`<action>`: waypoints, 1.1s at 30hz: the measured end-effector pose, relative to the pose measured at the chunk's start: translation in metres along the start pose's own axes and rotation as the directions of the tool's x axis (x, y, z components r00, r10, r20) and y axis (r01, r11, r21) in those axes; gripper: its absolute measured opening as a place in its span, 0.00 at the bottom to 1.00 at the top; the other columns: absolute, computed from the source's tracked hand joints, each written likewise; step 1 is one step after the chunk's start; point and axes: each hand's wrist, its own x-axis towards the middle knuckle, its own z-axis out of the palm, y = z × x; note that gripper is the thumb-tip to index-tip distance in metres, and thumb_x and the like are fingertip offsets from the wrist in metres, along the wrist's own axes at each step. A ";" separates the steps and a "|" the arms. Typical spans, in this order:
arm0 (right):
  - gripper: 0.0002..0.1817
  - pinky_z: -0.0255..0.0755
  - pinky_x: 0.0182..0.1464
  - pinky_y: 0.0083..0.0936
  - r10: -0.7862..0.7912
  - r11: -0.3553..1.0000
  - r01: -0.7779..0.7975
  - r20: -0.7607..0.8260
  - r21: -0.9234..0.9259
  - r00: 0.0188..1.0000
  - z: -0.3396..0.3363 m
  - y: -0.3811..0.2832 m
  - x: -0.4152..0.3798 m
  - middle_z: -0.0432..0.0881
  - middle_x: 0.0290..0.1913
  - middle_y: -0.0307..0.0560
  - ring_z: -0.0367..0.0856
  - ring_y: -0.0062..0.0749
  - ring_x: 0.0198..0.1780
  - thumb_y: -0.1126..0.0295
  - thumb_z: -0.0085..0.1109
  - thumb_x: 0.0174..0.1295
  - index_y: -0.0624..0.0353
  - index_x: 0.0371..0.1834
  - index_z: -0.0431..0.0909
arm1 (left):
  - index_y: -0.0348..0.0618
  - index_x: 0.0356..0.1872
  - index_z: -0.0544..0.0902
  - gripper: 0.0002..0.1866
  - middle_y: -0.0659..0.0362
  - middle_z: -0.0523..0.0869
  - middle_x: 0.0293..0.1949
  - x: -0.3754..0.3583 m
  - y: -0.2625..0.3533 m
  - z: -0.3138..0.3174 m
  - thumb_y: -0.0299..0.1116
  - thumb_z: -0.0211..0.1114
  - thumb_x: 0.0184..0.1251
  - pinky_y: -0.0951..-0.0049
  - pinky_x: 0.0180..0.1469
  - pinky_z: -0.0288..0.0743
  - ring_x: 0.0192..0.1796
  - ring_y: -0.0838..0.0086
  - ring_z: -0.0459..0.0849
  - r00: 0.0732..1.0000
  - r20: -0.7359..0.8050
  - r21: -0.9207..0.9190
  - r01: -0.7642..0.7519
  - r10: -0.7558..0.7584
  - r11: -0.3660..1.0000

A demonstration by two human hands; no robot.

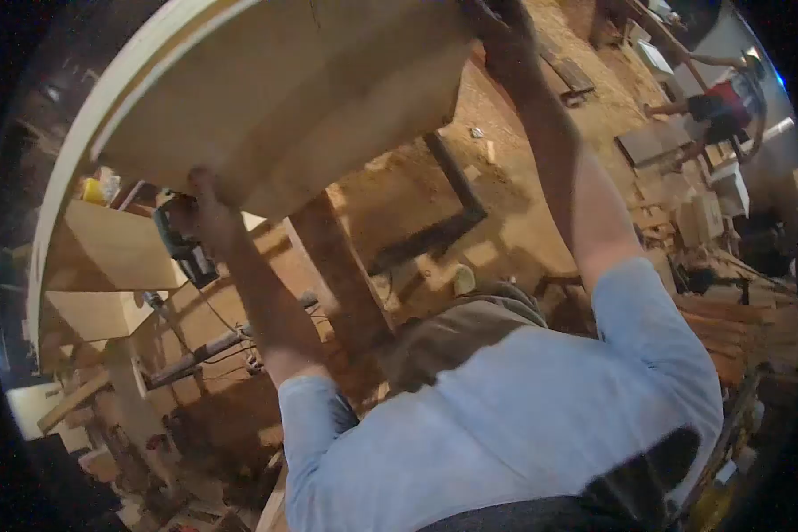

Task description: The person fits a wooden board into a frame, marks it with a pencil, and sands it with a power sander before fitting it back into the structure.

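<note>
A large pale wooden panel (301, 97) fills the upper left of the head view, tilted, with a curved light edge strip along its far left. My left hand (202, 208) grips its near edge, thumb on the face and the other fingers partly hidden underneath. My right hand (505, 40) is closed at the panel's upper right corner, in shadow. Just beside my left hand is a dark green power tool (184, 241). Below the panel at left, box-like wooden compartments (106, 244) adjoin the curved strip.
A dark angled frame piece (457, 195) lies on the sawdust-covered floor (514, 213). A wooden plank (328, 253) runs below the panel. At right another person (727, 102) is among boards, near stacked timber (727, 341). A long bar (195, 356) crosses the lower left.
</note>
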 end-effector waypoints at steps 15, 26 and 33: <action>0.14 0.73 0.39 0.27 0.139 0.978 -0.128 0.058 -0.165 0.989 -0.021 0.033 -0.006 0.82 0.37 0.43 0.79 0.28 0.37 0.63 0.62 0.62 0.65 0.40 0.81 | 0.41 0.48 0.79 0.18 0.59 0.81 0.44 0.013 0.000 0.011 0.38 0.70 0.62 0.67 0.47 0.77 0.45 0.67 0.78 0.921 0.212 0.266 -0.376 0.327 0.888; 0.18 0.73 0.46 0.31 -0.112 0.987 0.108 -0.027 -0.122 0.993 -0.004 -0.008 -0.039 0.85 0.40 0.48 0.81 0.32 0.41 0.61 0.64 0.62 0.67 0.44 0.82 | 0.31 0.46 0.78 0.27 0.54 0.85 0.45 0.010 0.017 0.031 0.32 0.80 0.47 0.71 0.45 0.77 0.43 0.73 0.81 0.973 0.166 0.170 -0.186 0.158 0.968; 0.14 0.73 0.41 0.28 0.022 0.996 -0.021 -0.009 0.087 1.000 0.012 -0.003 -0.008 0.83 0.39 0.41 0.78 0.24 0.39 0.65 0.64 0.63 0.63 0.46 0.81 | 0.29 0.47 0.77 0.25 0.51 0.83 0.49 0.013 0.034 0.010 0.23 0.78 0.47 0.69 0.49 0.80 0.47 0.68 0.81 0.857 0.299 0.471 -0.515 0.419 0.716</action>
